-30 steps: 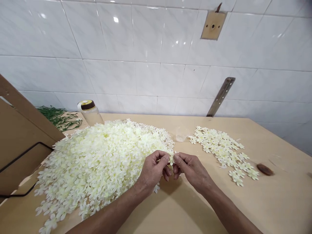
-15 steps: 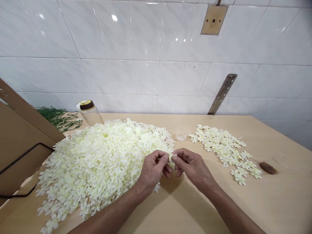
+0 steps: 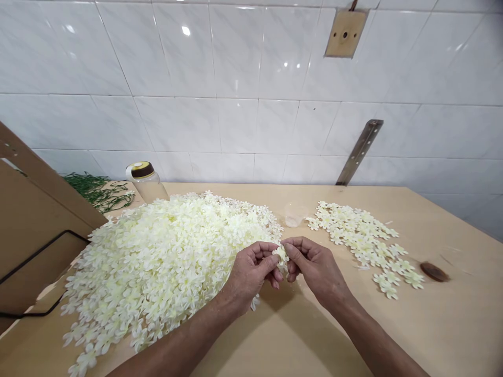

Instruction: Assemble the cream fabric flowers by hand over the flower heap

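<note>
Between my two hands, a small cream-white artificial flower [image 3: 281, 254] is held just above the table. My left hand [image 3: 257, 267] pinches it from the left between thumb and fingers. From the right, the thumb and forefinger of my right hand [image 3: 308, 262] close on its edge. A large heap of the same artificial flowers [image 3: 168, 256] spreads beside and behind my left hand. Right of my right hand, a thinner spread of flowers [image 3: 353, 230] lies flat on the table.
Behind my hands stands a small clear plastic cup [image 3: 294, 215]. A bottle with a brown lid [image 3: 147, 182] and green stems [image 3: 96, 191] are at the back left. A cardboard box [image 3: 39, 209] borders the left side. A dark brown oval object [image 3: 434, 272] lies right, and a metal bracket [image 3: 359, 152] is against the wall.
The flower has turned and shows more of its petals between my fingertips. Both hands have shifted slightly to the right.
</note>
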Tool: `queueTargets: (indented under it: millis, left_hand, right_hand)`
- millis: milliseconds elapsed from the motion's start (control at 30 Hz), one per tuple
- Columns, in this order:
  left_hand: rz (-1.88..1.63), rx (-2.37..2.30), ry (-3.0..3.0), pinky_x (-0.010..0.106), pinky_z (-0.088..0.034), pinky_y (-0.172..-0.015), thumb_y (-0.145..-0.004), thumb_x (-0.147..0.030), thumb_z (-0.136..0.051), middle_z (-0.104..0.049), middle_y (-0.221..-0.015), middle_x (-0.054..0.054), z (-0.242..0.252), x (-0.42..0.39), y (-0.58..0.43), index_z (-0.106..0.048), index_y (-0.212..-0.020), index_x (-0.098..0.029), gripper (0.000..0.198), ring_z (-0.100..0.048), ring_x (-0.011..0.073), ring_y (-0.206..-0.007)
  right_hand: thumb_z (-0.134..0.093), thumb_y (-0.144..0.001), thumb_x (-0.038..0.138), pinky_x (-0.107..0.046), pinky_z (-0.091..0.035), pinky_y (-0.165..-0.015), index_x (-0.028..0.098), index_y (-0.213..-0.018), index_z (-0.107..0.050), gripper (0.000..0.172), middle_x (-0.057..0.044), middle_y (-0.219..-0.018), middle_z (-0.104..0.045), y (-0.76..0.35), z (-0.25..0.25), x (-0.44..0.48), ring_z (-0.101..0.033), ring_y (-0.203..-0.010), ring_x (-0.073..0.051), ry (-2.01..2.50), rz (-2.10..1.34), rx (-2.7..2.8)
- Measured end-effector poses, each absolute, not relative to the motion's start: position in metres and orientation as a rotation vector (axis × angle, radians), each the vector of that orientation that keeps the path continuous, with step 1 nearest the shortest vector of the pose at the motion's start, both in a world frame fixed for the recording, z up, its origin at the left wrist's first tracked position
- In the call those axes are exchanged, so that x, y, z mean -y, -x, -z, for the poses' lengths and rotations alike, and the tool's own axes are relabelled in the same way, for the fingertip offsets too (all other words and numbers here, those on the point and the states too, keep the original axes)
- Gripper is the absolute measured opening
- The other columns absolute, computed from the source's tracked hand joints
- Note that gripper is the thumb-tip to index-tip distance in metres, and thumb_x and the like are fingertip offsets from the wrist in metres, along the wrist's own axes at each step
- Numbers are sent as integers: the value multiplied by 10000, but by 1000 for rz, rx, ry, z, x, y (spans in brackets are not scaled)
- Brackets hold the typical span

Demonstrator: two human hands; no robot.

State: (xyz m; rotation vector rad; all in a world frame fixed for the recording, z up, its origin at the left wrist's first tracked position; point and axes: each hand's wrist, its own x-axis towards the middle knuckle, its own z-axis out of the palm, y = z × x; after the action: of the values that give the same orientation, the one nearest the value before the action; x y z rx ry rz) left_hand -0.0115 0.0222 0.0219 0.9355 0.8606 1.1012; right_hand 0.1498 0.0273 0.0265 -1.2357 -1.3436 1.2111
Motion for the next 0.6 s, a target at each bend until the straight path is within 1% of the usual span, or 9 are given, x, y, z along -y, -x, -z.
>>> queueTargets:
  millis: [100, 167, 200, 267, 333, 400, 500, 600]
  left_hand:
    - [-1108, -878, -936, 251, -493, -483, -747, -300, -756, -623, -584, 5, -20, -22, 11, -619, -1011, -108, 354, -583, 138, -521]
    - [-1120, -905, -933, 245, -485, -480, -754, -287, -743, -625, -578, 6, -19, -23, 11, -620, -1008, -108, 335, -571, 130, -504]
    - [-1126, -917, -932, 241, -480, -479, -759, -286, -736, -628, -574, 7, -19, -23, 11, -620, -1006, -108, 326, -562, 124, -491]
    - [-1137, -931, -929, 238, -474, -478, -763, -296, -731, -633, -570, 9, -19, -23, 11, -620, -997, -110, 319, -549, 115, -471]
    - [-1142, -928, -924, 239, -475, -482, -761, -315, -735, -637, -576, 13, -18, -23, 12, -621, -989, -113, 325, -558, 120, -481]
    - [-1142, -918, -920, 238, -476, -490, -760, -321, -738, -638, -582, 14, -18, -23, 12, -623, -990, -115, 329, -570, 126, -499]
    - [-1137, -913, -922, 232, -471, -501, -761, -319, -738, -639, -581, 11, -18, -24, 13, -626, -998, -120, 330, -568, 122, -500]
    - [-1140, -932, -940, 233, -470, -502, -771, -324, -725, -637, -575, 9, -18, -24, 13, -624, -995, -121, 319, -554, 114, -479]
  right_hand:
    - [-633, -878, 533, -284, -533, -505, 170, -1020, -644, 389, 29, -564, -591, -150, -25, -27, -592, -461, -144, 1241, -1193, 1357]
    - [-620, -888, 529, -287, -537, -497, 176, -1026, -646, 379, 14, -621, -607, -151, -25, -26, -597, -469, -141, 1275, -1109, 1389]
    - [-620, -890, 520, -285, -538, -495, 181, -1017, -653, 363, -6, -682, -629, -150, -24, -25, -608, -496, -143, 1284, -1023, 1416]
    - [-632, -890, 485, -279, -543, -512, 193, -979, -680, 310, -57, -847, -663, -149, -24, -24, -640, -611, -160, 1263, -809, 1506]
    - [-642, -891, 444, -274, -549, -529, 207, -950, -710, 253, -86, -972, -662, -148, -23, -23, -646, -719, -179, 1214, -667, 1616]
    - [-642, -895, 424, -273, -557, -523, 220, -955, -724, 227, -91, -1002, -658, -147, -23, -23, -640, -746, -187, 1185, -677, 1683]
    - [-641, -894, 433, -272, -572, -502, 234, -968, -726, 229, -90, -1008, -662, -147, -20, -23, -645, -747, -194, 1198, -791, 1667]
    - [-649, -885, 445, -275, -573, -509, 233, -927, -726, 230, -87, -994, -667, -148, -19, -24, -649, -761, -203, 1222, -813, 1658]
